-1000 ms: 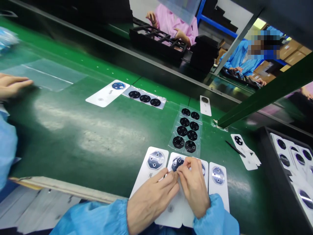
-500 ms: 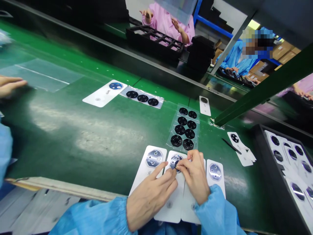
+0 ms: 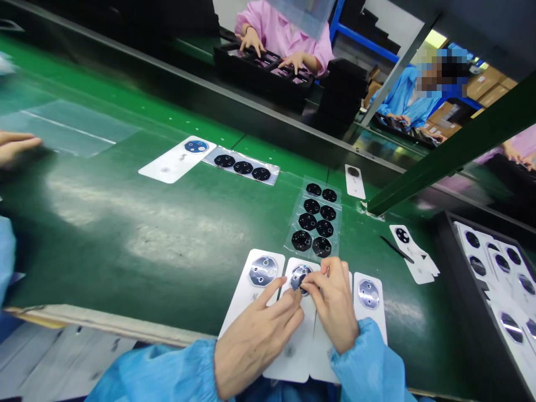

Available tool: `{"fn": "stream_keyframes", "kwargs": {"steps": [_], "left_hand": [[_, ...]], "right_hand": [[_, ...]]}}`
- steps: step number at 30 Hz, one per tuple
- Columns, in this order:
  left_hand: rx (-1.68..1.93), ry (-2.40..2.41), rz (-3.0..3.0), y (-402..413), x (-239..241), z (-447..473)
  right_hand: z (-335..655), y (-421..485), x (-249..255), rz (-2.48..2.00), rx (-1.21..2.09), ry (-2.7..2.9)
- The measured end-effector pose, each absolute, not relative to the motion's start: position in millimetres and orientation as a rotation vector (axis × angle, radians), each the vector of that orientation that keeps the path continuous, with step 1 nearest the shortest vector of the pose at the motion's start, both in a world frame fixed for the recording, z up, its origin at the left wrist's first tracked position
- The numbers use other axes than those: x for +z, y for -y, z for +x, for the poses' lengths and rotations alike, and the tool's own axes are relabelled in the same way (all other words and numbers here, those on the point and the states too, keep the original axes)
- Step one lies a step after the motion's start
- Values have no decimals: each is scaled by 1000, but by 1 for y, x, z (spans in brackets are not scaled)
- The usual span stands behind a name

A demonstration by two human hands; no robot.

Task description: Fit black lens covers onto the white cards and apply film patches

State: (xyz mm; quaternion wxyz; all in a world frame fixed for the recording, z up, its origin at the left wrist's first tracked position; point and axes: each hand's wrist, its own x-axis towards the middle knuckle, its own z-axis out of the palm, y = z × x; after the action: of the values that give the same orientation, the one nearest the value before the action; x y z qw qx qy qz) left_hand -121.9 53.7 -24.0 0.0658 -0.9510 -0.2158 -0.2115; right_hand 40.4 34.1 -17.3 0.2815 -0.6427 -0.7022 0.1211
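Observation:
Several white phone back covers (image 3: 252,285) lie side by side on the green belt in front of me. My left hand (image 3: 255,338) rests on the second cover, fingertips pinched at its round camera ring (image 3: 298,274). My right hand (image 3: 335,304) meets it there, fingers curled and pinching something small at the ring that I cannot make out. Just beyond the covers lies a clear sheet of black octagonal lens stickers (image 3: 316,222).
Another white cover (image 3: 176,159) and a strip of three black discs (image 3: 243,167) lie farther up the belt. A black tray of covers (image 3: 494,268) stands at right. Someone's hand (image 3: 14,146) is at left; people in pink and blue work opposite.
My hands have stayed pinched at the second cover's camera ring, shifting only slightly. The person in pink opposite has lowered both hands onto a black tray.

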Motion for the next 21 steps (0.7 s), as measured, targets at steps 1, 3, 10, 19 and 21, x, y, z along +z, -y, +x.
{"fn": "stream_keyframes", "kwargs": {"steps": [1,3,10,19,21], "left_hand": [[-636,650,-2873,-54,-24,-122],[-636,646,-2878,-53,-25,-122],[-628,632,-2869,-53,-25,-121],[-625,653,-2873,-52,-24,-120],[-630,657,-2872,-52,-24,-120]], "right_hand": [[40,-34,-17,-1728,306,1873],[39,-33,-16,-1741,250,1874],[35,-33,-12,-1751,171,1955],[37,-34,-10,-1778,137,1993],[37,-34,-11,-1771,144,2026]]}}
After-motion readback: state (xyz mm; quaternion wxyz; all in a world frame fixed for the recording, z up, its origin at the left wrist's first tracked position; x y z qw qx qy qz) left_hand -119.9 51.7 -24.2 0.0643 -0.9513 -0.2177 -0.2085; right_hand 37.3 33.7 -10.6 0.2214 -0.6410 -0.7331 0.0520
